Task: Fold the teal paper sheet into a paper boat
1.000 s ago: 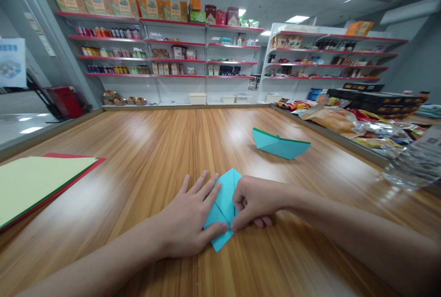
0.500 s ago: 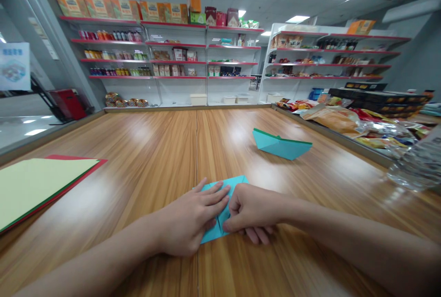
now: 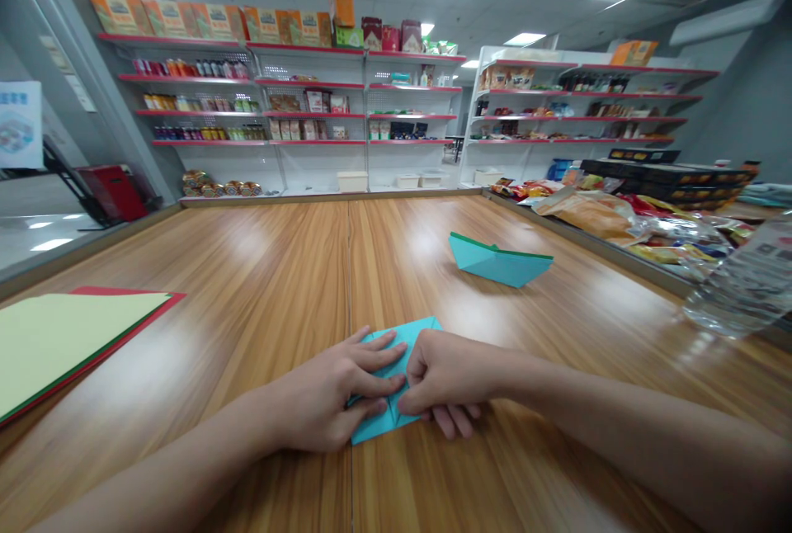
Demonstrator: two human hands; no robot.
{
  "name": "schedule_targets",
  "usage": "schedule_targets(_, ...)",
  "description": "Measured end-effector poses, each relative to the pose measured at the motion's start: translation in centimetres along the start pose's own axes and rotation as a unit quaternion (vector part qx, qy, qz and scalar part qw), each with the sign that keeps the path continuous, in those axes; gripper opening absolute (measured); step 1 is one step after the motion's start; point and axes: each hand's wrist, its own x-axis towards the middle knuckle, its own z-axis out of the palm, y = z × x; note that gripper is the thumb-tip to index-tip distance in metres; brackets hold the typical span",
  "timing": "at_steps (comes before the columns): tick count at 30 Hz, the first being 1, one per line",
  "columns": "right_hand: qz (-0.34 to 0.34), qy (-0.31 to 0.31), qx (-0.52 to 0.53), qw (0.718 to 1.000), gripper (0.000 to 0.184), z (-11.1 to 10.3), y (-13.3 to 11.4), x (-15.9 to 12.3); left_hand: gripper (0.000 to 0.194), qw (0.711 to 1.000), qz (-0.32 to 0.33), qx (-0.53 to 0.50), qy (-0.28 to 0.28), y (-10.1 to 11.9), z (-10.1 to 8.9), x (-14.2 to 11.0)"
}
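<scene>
A folded sheet of light-blue paper (image 3: 374, 427) lies flat on the wooden table, with crease lines and flaps showing. My left hand (image 3: 334, 389) rests on its left part, fingers spread and lying flat. On the paper's right side is my right hand (image 3: 449, 376), its index finger curled and its thumb pressing the paper near the right edge. The other fingers of that hand bend onto the table beside the edge, partly hidden. Beyond my hands stands a blue paper boat (image 3: 500, 263) with a green top edge.
Pale yellow, green and red sheets are stacked as a paper pile (image 3: 74, 339) at the left. A clear plastic bottle (image 3: 736, 294) stands at the right, near snack packets (image 3: 587, 215) and dark boxes (image 3: 668, 180). Stocked shelves (image 3: 309, 112) line the back beyond the table's raised rim.
My left hand's fingers have spread wider and drawn slightly left, uncovering more of the paper's middle. My right hand keeps nearly the same place. The whole view has shifted slightly.
</scene>
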Motion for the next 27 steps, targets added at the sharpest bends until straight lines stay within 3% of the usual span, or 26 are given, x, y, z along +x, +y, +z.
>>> schedule_targets(6,0.015,-0.017,0.033,0.999,0.020,-0.2,0.2,0.4,0.030,1.000,0.003,-0.028,0.002,0.3,-0.3,0.2)
schedule_targets(13,0.012,-0.030,0.034,0.999,0.021,-0.5,0.2,0.2,0.018,0.998,-0.014,-0.066,-0.006,-1.0,-0.3,-0.1)
schedule_targets(27,0.023,-0.024,0.032,0.999,0.023,-0.4,-0.1,0.4,0.020,0.998,-0.007,-0.049,-0.039,0.1,-1.2,0.0)
